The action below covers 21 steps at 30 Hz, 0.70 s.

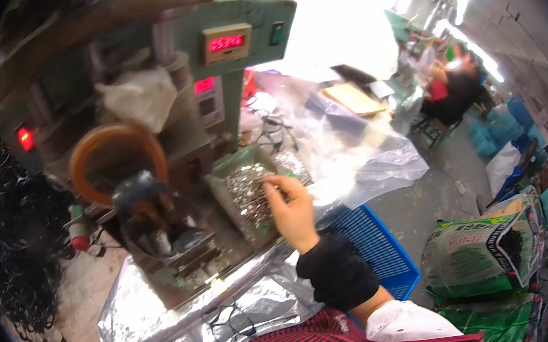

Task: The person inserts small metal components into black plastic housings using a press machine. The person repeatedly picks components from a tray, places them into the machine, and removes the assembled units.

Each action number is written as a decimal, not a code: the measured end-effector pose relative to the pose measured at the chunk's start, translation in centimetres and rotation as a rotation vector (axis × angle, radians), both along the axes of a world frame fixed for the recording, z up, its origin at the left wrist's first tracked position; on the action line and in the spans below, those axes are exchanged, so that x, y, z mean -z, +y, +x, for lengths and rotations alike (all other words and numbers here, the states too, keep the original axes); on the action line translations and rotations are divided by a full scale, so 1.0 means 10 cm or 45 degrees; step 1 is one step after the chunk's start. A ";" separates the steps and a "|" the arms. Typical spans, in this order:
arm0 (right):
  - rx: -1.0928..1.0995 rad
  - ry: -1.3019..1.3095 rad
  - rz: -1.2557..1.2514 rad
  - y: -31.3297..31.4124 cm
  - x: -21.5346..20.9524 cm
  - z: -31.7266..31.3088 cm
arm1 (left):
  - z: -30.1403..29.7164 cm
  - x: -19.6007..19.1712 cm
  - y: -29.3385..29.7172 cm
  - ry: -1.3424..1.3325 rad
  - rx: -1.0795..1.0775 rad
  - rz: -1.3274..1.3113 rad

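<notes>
My right hand [292, 210] is over a green metal tray [221, 172] heaped with small shiny metal pieces [247, 191]. Thumb and fingertips are closed together at the pile's right side; whether a piece is between them is too small to tell. To the left of the tray stands a green press machine [247, 34]. A dark see-through cover [147, 193] and an orange ring [75, 164] sit in front of its working area. My left hand does not show; only dark cloth appears at the lower left edge.
Black wiry parts [10, 224] hang in a mass at far left. Silvery sheeting [274, 308] covers the near table edge, with thin black frames on it. A blue basket [394, 259] stands right of my forearm. Printed sacks [466, 257] are stacked farther right; a person [452, 91] sits beyond.
</notes>
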State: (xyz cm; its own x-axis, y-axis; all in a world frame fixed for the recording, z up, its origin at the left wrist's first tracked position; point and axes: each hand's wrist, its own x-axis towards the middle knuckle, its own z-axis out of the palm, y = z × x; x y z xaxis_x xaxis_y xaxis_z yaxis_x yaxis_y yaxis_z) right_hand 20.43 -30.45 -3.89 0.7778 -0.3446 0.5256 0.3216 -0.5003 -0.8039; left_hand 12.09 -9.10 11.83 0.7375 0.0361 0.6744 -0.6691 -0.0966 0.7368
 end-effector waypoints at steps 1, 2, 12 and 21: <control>-0.005 -0.007 -0.006 0.00 0.01 0.00 | 0.02 0.00 -0.05 0.019 0.019 0.008; -0.003 -0.010 -0.001 0.02 0.02 0.00 | 0.02 0.00 -0.06 0.040 0.028 0.013; -0.031 0.049 -0.037 0.01 0.06 -0.06 | 0.09 -0.01 -0.18 0.097 0.099 0.048; -0.052 0.124 0.184 0.04 0.07 -0.06 | 0.12 -0.06 -0.22 0.088 0.145 0.075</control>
State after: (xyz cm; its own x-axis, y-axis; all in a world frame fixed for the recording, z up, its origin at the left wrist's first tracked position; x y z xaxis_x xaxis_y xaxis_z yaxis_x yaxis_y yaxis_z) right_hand 19.80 -30.07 -4.62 0.8378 -0.3777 0.3943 0.2563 -0.3656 -0.8948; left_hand 13.33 -11.29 12.38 0.7794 -0.0884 0.6203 -0.6260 -0.0677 0.7769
